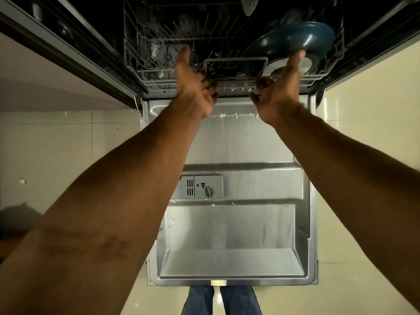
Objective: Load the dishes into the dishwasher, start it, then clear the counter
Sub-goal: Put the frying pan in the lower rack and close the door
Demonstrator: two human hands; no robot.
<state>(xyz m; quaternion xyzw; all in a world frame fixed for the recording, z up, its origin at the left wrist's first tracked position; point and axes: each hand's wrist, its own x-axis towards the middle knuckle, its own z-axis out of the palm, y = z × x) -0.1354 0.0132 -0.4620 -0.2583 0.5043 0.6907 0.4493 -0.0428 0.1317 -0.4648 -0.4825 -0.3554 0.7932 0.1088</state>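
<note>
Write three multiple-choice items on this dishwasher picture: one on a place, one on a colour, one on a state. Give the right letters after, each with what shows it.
1. Where does the bowl sit in the lower rack?
A. on its right side
B. on its left side
C. out on the door

2. What colour is the bowl?
A. white
B. dark teal
C. red

3. How does the dishwasher door stand?
A. shut
B. half raised
C. fully lowered, inner side up

Answers: 1 A, the bowl lies tilted among the tines at the right, above the right hand. 2 B, its glazed underside shows dark teal. 3 C, the steel inner panel with the detergent dispenser lies flat below both arms, while the left hand and the right hand grip the rack's front rim.
</note>
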